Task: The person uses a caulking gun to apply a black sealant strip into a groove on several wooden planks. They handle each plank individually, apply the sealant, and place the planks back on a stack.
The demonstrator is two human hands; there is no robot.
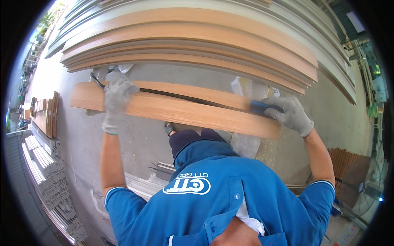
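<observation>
A long wood-coloured board (184,112) lies crosswise in front of me, with a thin black strip (176,95) running along it. The strip's loose end curls up past the board's left part. My left hand (118,96), in a grey glove and blurred by motion, is closed around the strip over the board. At the board's right part my gloved right hand (290,115) grips a blue hand tool (260,107), its kind partly hidden by the fingers. The tool rests against the board where the strip reaches it.
Beyond the board, a stack of long wood-coloured boards (188,30) spans the view. Clear plastic wrap (246,145) lies underneath. Bundled white profiles (47,176) stand at the left, brown panels (51,115) behind them. A fan (361,186) is at the right.
</observation>
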